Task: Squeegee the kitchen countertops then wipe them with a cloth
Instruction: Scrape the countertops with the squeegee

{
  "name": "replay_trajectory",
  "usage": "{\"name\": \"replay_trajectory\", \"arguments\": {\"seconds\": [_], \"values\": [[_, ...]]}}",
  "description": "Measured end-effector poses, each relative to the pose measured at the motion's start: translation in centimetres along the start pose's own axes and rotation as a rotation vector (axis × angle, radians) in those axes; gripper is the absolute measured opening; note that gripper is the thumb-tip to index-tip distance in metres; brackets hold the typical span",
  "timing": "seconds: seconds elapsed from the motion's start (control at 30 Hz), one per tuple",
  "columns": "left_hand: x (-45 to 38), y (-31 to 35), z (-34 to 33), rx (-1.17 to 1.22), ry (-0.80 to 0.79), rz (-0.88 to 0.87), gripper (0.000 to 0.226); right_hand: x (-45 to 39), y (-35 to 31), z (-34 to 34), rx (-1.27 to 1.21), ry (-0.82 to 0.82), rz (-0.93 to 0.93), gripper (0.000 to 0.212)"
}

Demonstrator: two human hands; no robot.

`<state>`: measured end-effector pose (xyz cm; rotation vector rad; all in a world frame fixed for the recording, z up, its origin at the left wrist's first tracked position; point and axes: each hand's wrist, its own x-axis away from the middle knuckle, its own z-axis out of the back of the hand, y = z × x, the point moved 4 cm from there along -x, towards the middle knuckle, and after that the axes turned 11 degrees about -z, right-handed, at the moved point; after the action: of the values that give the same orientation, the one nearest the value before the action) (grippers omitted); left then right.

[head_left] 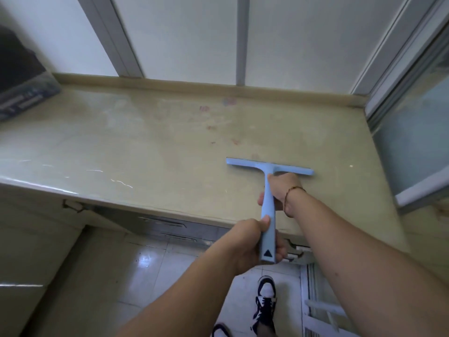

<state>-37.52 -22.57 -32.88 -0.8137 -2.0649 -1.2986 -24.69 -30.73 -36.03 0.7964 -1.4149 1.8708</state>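
Observation:
A light blue squeegee (269, 186) lies with its blade flat on the beige countertop (145, 147), right of centre, its handle running back over the front edge. My left hand (252, 244) grips the lower end of the handle. My right hand (283, 190) holds the handle higher up, just behind the blade; a thin cord bracelet sits on that wrist. Faint pink and red smudges (213, 117) mark the counter beyond the blade. No cloth is in view.
A dark box with printed labels (21, 93) sits on the counter's far left. A raised lip and white window panels (182, 40) back the counter; a glass pane (413, 132) bounds it on the right. Below are drawers (170, 227), tiled floor, my shoe (266, 302).

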Motion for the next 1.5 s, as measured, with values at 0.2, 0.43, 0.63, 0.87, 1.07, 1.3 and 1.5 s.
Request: {"name": "replay_trajectory", "arguments": {"seconds": [0.2,0.43,0.63,0.87,1.07,1.3,1.5], "values": [[1.5,-5.2,-0.4,0.043,0.053,0.080,0.040,1.6,4.3,0.5,0.044,0.042,-0.031,0.030],[2.2,-5.7,-0.5,0.077,0.086,0.044,0.039,3.1,5.0,0.7,0.017,-0.001,-0.029,0.029],[1.0,-2.5,-3.9,0.049,-0.016,0.038,0.037,3.4,2.3,4.6,-0.150,-0.012,-0.025,0.029],[-5.1,3.7,-11.0,0.000,-0.079,0.014,0.036,-2.0,-5.4,11.7,-0.112,0.057,-0.001,0.028],[-13.2,9.6,-17.0,0.000,-0.122,0.045,0.036,-9.5,-12.5,17.3,-0.076,0.157,0.011,0.027],[-20.9,15.0,-21.4,0.052,-0.124,0.068,0.037,-16.9,-18.6,20.1,-0.008,0.171,0.002,0.034],[-24.3,15.1,-22.1,0.038,-0.085,0.058,0.038,-19.9,-19.5,20.9,0.065,0.188,-0.031,0.037]]}}
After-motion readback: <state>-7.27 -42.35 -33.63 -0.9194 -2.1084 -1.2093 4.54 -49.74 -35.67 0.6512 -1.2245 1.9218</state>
